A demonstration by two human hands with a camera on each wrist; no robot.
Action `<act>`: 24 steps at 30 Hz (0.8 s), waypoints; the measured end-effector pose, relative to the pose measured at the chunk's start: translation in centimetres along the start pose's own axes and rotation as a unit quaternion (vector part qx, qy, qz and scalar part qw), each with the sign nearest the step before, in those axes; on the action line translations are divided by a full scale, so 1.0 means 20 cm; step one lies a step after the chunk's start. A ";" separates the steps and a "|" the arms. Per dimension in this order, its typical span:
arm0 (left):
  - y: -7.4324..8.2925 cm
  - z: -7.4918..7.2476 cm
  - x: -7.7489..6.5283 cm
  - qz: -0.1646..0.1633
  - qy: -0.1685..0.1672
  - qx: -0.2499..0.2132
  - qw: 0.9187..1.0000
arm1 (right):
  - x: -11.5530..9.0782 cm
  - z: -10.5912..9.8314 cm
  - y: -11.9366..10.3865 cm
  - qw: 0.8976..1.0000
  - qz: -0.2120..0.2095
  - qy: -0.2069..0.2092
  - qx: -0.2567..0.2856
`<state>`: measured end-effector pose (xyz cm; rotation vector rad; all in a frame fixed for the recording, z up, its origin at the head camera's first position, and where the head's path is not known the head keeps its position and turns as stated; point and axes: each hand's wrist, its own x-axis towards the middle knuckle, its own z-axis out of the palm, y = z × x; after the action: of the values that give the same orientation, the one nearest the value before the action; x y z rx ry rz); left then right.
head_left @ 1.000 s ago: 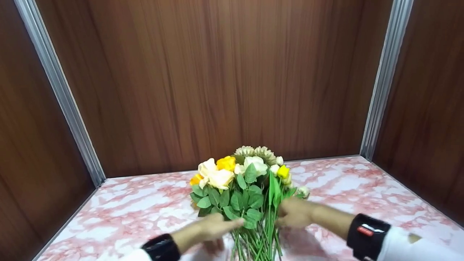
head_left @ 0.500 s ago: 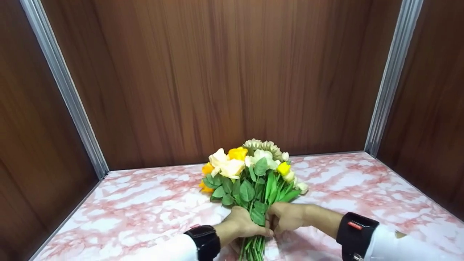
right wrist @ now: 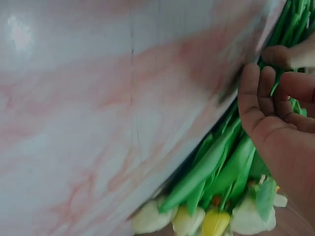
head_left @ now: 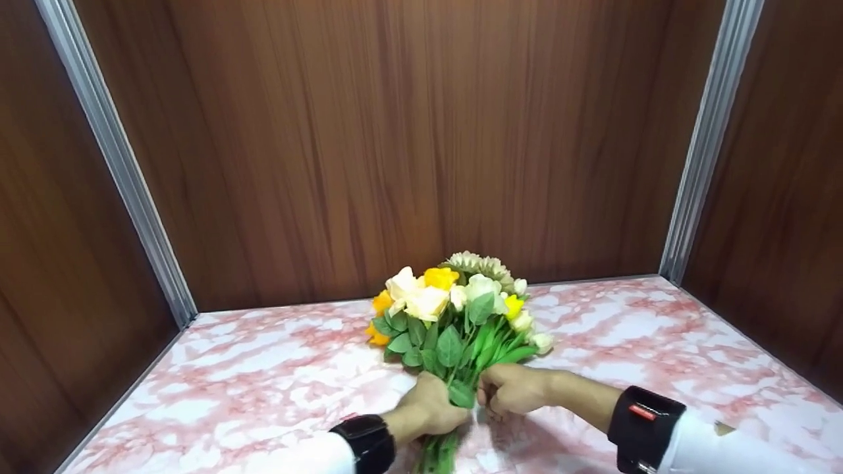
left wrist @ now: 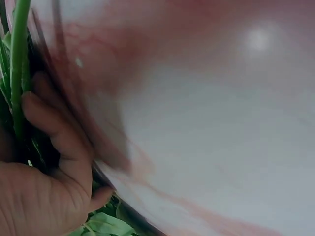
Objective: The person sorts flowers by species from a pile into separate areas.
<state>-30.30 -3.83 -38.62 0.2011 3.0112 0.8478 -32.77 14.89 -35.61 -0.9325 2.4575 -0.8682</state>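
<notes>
A leafy bouquet of cream, white, yellow and orange flowers (head_left: 450,345) lies on a pink-and-white marbled worktop (head_left: 263,382), blooms toward a brown wood-grain panel (head_left: 395,131). A person's left hand (head_left: 431,405) is wrapped around the bundled green stems (head_left: 438,454); the right hand (head_left: 517,390), fingers curled, sits alongside, its hold on any stem unclear.

The left hand (head_left: 431,403) grips a bouquet (head_left: 450,345) beside the right hand (head_left: 517,390)
</notes>
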 end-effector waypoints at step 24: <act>-1.18 -0.75 -0.06 -0.081 -0.011 0.109 0.991 | -0.28 -0.42 0.40 0.931 0.039 0.235 -0.277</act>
<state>-32.52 -31.62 -38.15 -0.0334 3.0430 0.5017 -36.92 26.95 -34.01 -0.8569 3.2314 -0.3912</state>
